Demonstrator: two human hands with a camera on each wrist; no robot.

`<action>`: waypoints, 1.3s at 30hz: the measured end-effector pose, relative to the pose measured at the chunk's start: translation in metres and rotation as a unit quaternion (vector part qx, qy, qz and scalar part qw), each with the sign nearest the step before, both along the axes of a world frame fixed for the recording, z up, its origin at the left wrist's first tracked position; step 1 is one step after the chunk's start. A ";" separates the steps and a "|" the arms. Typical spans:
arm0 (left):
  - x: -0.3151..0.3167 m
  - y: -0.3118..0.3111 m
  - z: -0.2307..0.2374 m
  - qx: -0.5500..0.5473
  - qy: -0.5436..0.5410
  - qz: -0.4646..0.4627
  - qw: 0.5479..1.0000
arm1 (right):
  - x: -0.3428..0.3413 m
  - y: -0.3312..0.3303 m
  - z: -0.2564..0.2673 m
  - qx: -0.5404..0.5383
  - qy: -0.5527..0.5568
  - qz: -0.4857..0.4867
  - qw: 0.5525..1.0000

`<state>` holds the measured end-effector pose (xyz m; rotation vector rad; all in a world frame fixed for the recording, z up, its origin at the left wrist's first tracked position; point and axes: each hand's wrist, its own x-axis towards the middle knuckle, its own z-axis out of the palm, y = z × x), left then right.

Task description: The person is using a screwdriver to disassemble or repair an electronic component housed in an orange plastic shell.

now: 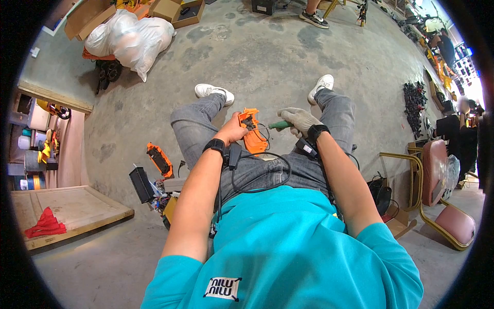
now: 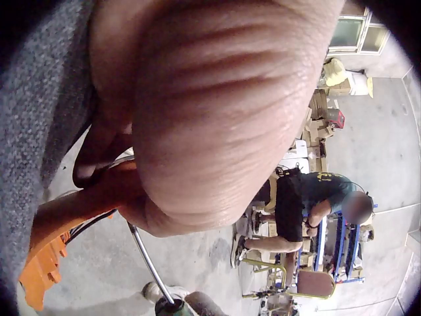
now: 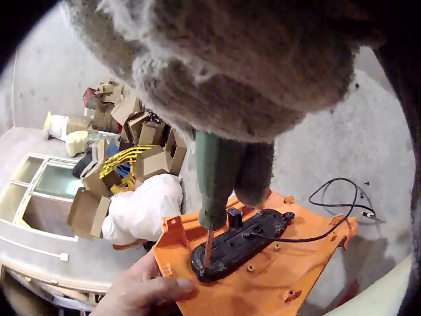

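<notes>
My bare left hand (image 1: pixel 234 129) grips the edge of an orange plastic shell (image 1: pixel 254 141), thumb on its inner face in the right wrist view. A black oval part (image 3: pixel 240 243) with a thin black cable lies inside the shell (image 3: pixel 309 263). My gloved right hand (image 1: pixel 301 121) holds a screwdriver by its green handle (image 3: pixel 216 174). The screwdriver's metal shaft (image 3: pixel 208 249) reaches down to the near end of the black part. In the left wrist view the shaft (image 2: pixel 150 262) passes below my left hand (image 2: pixel 204 118), beside the orange shell (image 2: pixel 85 210).
Another orange shell (image 1: pixel 160 160) lies on the floor at the left, by a black bin (image 1: pixel 141 184) and mixed parts. White bags (image 1: pixel 128 38) and cardboard boxes stand at the upper left. Chairs (image 1: pixel 435 172) are at the right. Another person (image 2: pixel 316 207) is bending over in the background.
</notes>
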<state>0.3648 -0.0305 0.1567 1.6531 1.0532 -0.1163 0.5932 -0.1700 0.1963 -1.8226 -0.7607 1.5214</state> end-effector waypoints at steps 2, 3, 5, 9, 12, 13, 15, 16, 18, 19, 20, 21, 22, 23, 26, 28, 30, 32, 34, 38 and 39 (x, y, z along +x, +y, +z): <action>0.000 -0.001 0.001 0.001 -0.001 0.002 1.000 | 0.001 -0.001 -0.003 0.022 -0.002 0.012 1.000; 0.000 -0.001 0.002 0.002 -0.001 0.003 1.000 | 0.001 -0.001 -0.001 0.022 -0.002 0.012 1.000; 0.000 -0.002 0.005 0.000 0.000 0.005 1.000 | 0.002 -0.001 0.001 0.030 0.019 0.016 0.999; 0.000 -0.001 0.001 0.003 0.002 0.005 1.000 | 0.007 0.000 -0.004 0.039 0.034 0.025 0.998; 0.001 -0.001 0.001 0.007 0.004 0.009 1.000 | 0.005 0.000 -0.002 0.043 0.047 0.017 0.998; 0.001 -0.001 0.002 0.007 0.004 0.009 1.000 | 0.005 0.000 -0.002 0.041 0.040 0.017 0.998; 0.000 0.000 0.000 0.002 0.012 0.008 1.000 | 0.005 0.000 -0.004 0.040 0.033 0.016 0.999; 0.000 0.001 -0.002 0.001 0.012 0.007 1.000 | 0.005 0.000 -0.007 0.036 0.042 0.021 0.998; 0.000 0.001 -0.004 0.013 0.008 0.000 1.000 | 0.004 0.001 -0.011 0.031 0.050 0.026 0.998; 0.000 0.001 -0.003 0.013 0.008 0.000 1.000 | 0.004 0.001 -0.013 0.018 0.056 0.038 0.998; 0.000 0.000 -0.002 0.008 0.001 0.001 1.000 | 0.004 0.002 -0.015 0.004 0.061 0.050 0.997; -0.001 -0.001 -0.001 0.003 -0.005 0.003 1.000 | 0.003 0.002 -0.013 0.004 0.061 0.051 0.997; -0.001 -0.001 0.001 0.003 -0.005 0.003 1.000 | 0.003 0.001 -0.011 -0.014 0.052 0.042 0.998; 0.000 -0.001 0.003 -0.001 -0.004 0.006 1.000 | 0.002 0.001 -0.010 -0.032 0.042 0.034 0.998; -0.001 -0.001 0.002 -0.006 -0.006 0.009 1.000 | 0.006 0.001 -0.019 -0.016 0.001 0.048 0.999; -0.001 -0.001 0.001 -0.006 -0.009 0.009 1.000 | 0.005 0.001 -0.018 -0.023 -0.001 0.042 0.999; -0.002 -0.001 -0.002 0.016 -0.007 0.003 1.000 | 0.005 0.002 -0.014 -0.030 -0.003 0.036 0.999; -0.001 0.001 -0.007 0.014 -0.003 0.004 1.000 | 0.004 0.002 -0.009 -0.036 -0.013 0.069 0.997; -0.001 0.002 -0.008 0.012 0.001 0.004 1.000 | 0.004 0.002 -0.010 -0.015 -0.002 0.060 0.998; -0.001 0.002 -0.004 0.005 -0.001 -0.003 1.000 | 0.003 0.000 -0.002 0.029 0.007 0.045 0.999; -0.001 0.002 -0.004 0.004 0.001 -0.004 1.000 | 0.003 0.000 -0.004 0.030 0.007 0.045 0.999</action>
